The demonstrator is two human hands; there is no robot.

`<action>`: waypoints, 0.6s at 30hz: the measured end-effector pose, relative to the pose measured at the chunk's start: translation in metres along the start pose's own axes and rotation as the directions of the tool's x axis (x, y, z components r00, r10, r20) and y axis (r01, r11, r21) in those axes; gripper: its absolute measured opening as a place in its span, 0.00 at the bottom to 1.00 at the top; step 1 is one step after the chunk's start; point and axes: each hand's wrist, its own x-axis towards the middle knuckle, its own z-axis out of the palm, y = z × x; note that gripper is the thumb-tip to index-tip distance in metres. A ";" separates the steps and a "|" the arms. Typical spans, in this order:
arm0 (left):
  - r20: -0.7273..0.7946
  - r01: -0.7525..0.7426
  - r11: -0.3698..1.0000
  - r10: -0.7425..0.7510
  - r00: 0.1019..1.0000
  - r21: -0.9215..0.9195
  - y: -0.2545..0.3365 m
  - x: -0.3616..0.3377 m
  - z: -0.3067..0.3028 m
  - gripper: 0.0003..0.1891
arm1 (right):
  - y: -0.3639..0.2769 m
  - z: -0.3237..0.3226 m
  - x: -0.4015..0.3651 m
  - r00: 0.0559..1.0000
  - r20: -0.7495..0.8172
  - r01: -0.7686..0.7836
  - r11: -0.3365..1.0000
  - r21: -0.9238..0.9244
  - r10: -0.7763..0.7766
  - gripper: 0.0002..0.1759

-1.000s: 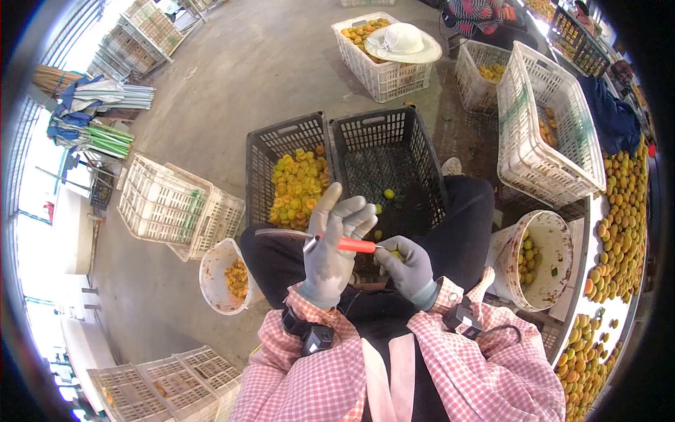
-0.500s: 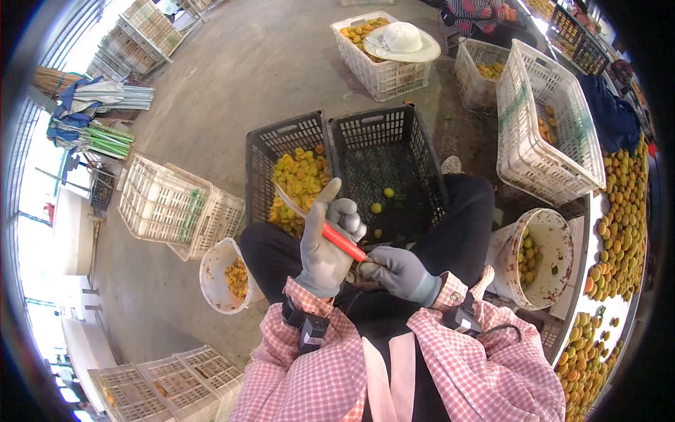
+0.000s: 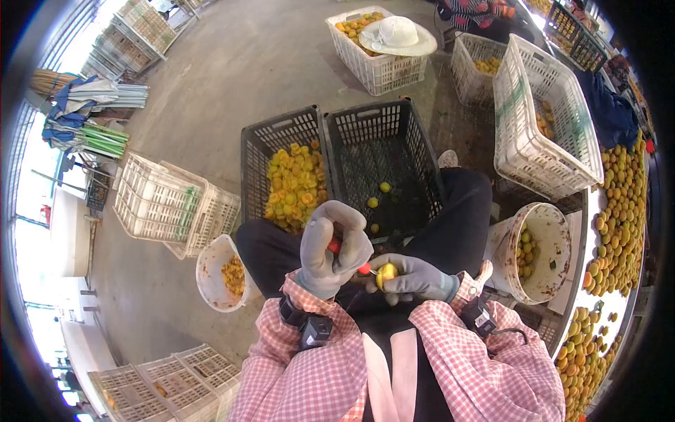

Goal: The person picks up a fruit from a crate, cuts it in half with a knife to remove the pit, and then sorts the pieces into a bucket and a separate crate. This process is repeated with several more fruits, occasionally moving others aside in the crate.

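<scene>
My left hand (image 3: 333,246), in a grey glove, is closed round a red-handled tool (image 3: 363,269). Most of its handle is hidden by the fingers. A thin metal tip sticks out of the red end and reaches the side of a small yellow-green fruit (image 3: 385,276). That fruit is held in the closed fingers of my right hand (image 3: 420,280), also gloved in grey. Both hands are above my lap. Just beyond them stand a black crate (image 3: 276,128) with cut yellow fruit (image 3: 295,184) and another black crate (image 3: 376,112) with a few green-yellow fruits (image 3: 384,187).
A white bucket (image 3: 208,266) with orange pieces stands at my left, a stained bucket (image 3: 512,261) of fruit at my right. White crates (image 3: 151,204) flank me. Whole fruit covers the right-hand table (image 3: 590,243). A hat (image 3: 399,36) lies on a far crate; another person (image 3: 478,15) is behind.
My left hand has curled round the tool, which was upright with its red handle exposed and a pale curved strip beyond. A fruit now shows in my right hand, against the tool's tip.
</scene>
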 end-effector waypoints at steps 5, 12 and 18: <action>0.128 0.064 0.993 -0.051 0.990 -0.099 -0.010 -0.003 -0.008 0.24 | 0.004 0.013 0.005 0.992 0.019 -0.126 0.981 0.147 0.124 0.18; -0.430 -0.106 0.992 0.069 0.900 -0.062 -0.013 0.008 0.012 0.26 | 0.009 0.014 0.013 0.938 -0.232 0.198 0.948 -0.248 -0.257 0.11; -0.259 -0.175 0.984 0.162 0.952 -0.028 -0.006 0.003 -0.013 0.23 | 0.019 0.013 0.018 0.865 -0.240 0.311 0.846 -0.433 -0.441 0.17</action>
